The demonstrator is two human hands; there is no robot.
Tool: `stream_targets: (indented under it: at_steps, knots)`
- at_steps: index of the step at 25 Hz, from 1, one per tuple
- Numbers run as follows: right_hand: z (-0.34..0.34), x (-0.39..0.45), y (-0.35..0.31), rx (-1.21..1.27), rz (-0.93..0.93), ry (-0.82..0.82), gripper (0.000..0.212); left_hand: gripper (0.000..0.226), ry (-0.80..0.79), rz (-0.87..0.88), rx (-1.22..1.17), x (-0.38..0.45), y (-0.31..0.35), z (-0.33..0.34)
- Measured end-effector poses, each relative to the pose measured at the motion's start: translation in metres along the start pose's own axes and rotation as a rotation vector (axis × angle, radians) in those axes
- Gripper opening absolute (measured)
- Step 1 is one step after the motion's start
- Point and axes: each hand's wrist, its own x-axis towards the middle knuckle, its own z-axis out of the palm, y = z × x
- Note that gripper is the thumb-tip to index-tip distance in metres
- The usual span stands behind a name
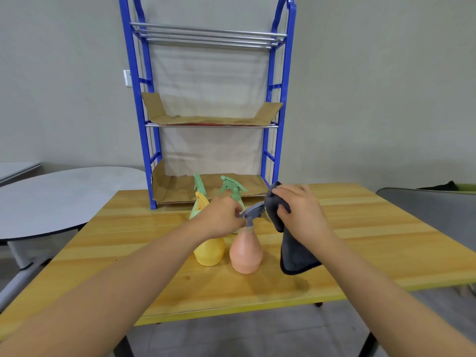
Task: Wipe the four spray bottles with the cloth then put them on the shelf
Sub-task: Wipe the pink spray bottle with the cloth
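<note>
A pink spray bottle (246, 253) with a grey trigger head stands on the wooden table (360, 243). My left hand (221, 216) pinches that grey head. My right hand (300, 206) grips a dark grey cloth (296, 251) and holds its upper fold against the nozzle; the rest of the cloth hangs down to the table. A yellow bottle (209, 251) stands just left of the pink one, partly behind my left hand. Two green bottles (233, 189) stand behind them, mostly hidden. The blue shelf (145, 104) rises at the table's far edge.
The blue shelf has cardboard liners on its bottom level (177, 191) and middle level (211, 119), and bare metal rails on top. A grey round table (51, 199) stands to the left. A dark grey surface (432, 210) lies at the right.
</note>
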Motion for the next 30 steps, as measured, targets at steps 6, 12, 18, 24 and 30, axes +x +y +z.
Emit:
stream_targets:
  at_steps: [6, 12, 18, 24, 30]
  knots:
    - [-0.003, 0.028, -0.041, -0.177, -0.098, -0.233, 0.017, 0.010, 0.212, -0.099, -0.320, -0.022, 0.010, 0.026]
    - [0.004, 0.032, -0.033, -0.239, -0.232, -0.249, 0.020, 0.009, 0.376, -0.183, -0.572, -0.029, 0.012, 0.052]
    - [0.006, 0.011, -0.036, -0.204, -0.420, -0.134, 0.022, 0.008, 0.495, -0.187, -0.660, -0.034, 0.015, 0.068]
    - [0.018, 0.009, -0.021, -0.198, -0.500, -0.141, 0.022, 0.009, 0.530, -0.174, -0.676, -0.034, 0.014, 0.072]
    - [0.017, 0.018, -0.002, -0.247, -0.401, 0.030, 0.025, 0.005, 0.545, -0.151, -0.683, -0.034, 0.010, 0.072]
